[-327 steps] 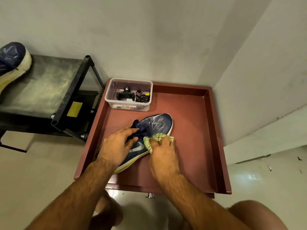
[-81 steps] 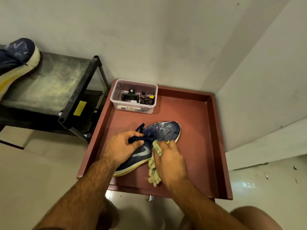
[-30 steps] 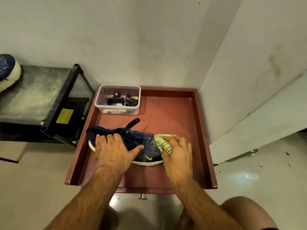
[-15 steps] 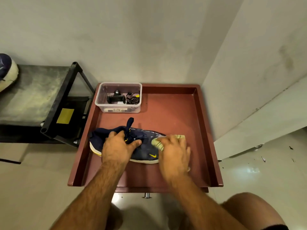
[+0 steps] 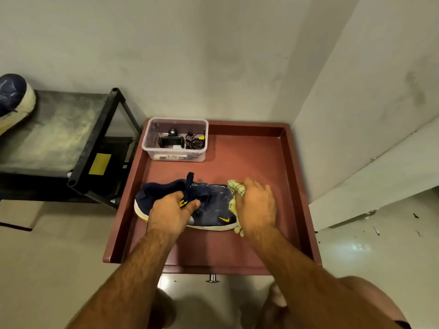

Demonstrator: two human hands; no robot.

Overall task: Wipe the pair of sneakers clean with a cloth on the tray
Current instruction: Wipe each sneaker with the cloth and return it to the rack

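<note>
Nearest, two bare forearms reaching forward over the near rim of the red tray [image 5: 294, 186]. Left hand [image 5: 172, 213] curled round the tongue and laces of the navy sneaker [image 5: 211, 207], probably pinning it steady against the rubbing. Right hand [image 5: 256, 207] arched, palm down, fingers bent over the checked cloth [image 5: 235, 193] and pressing it on the toe, just right of the left hand. Sneaker lying sideways on the tray floor, toe under the right hand. Beyond both hands, a clear plastic box [image 5: 175, 138] of small gear. Far left, second sneaker [image 5: 13, 98] waiting on a dark shelf [image 5: 54, 129].
</note>
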